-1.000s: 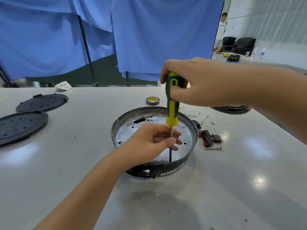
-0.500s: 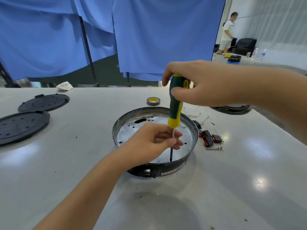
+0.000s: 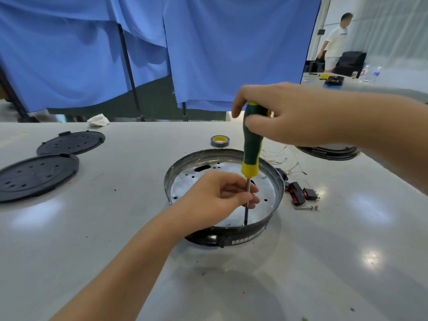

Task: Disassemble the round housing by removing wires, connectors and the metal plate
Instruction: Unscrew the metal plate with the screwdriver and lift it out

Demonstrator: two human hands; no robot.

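Round housing (image 3: 250, 237) label, writing illegible

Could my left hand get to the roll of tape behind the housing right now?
Probably not at once: the left hand pinches the screwdriver shaft, and the round housing lies between it and the tape roll.

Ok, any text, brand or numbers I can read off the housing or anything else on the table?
Nothing can be read.
Label strip on the near outer wall of the round housing: light marks, too blurred.
Screwdriver, tape roll, black covers: no print visible.
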